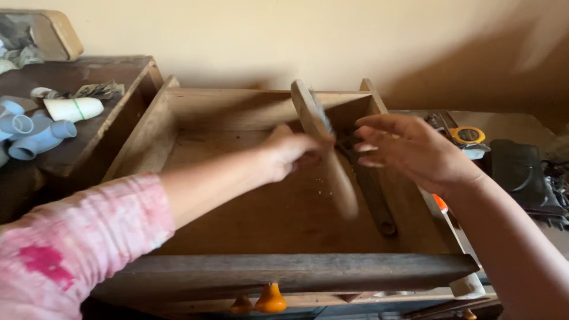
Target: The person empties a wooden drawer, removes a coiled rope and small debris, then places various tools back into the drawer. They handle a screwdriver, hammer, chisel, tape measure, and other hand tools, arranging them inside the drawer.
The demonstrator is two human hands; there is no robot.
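Your left hand [287, 153] is clamped on the brush [325, 148] over the drawer [142, 136], its long axis running away from you toward the wall. Your right hand [409, 148] hovers spread and empty just beside it; the wrench [370, 186] seems to lie below.

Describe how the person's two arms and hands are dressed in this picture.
The left arm wears a pale pink sleeve blotched with deeper pink, pushed up so the forearm is bare. The right arm is bare, with no sleeve in view. Neither the left hand nor the right hand wears a glove.
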